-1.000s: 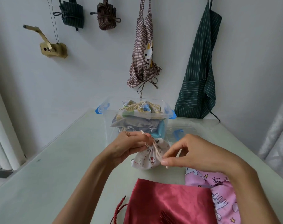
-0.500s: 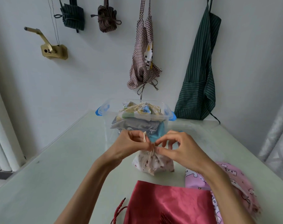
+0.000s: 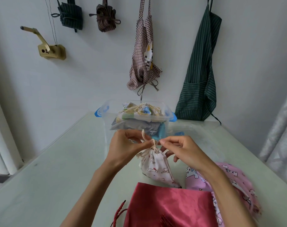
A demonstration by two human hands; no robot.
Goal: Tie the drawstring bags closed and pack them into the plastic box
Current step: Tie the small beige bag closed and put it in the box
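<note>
A small white drawstring bag [image 3: 156,166] with cartoon prints hangs just above the table, its neck gathered tight. My left hand [image 3: 124,148] pinches the cream drawstring [image 3: 153,143] at the neck, with one cord end sticking up. My right hand [image 3: 183,149] pinches the cord from the other side, fingertips almost touching the left ones. Behind them stands the clear plastic box [image 3: 105,110] with blue handles, filled with several tied bags. A red satin bag [image 3: 169,207] and a pink printed bag [image 3: 234,182] lie in front.
The box's clear lid [image 3: 195,135] lies on the table right of the box. Aprons [image 3: 200,76] and bundled cloths hang on the wall behind. A brass crank fitting [image 3: 47,48] is mounted at the upper left. The pale green table [image 3: 57,169] ends at the left.
My right hand came in from the right to meet the left at the bag's neck. The bag has turned and now hangs lower, slanting toward the red bag.
</note>
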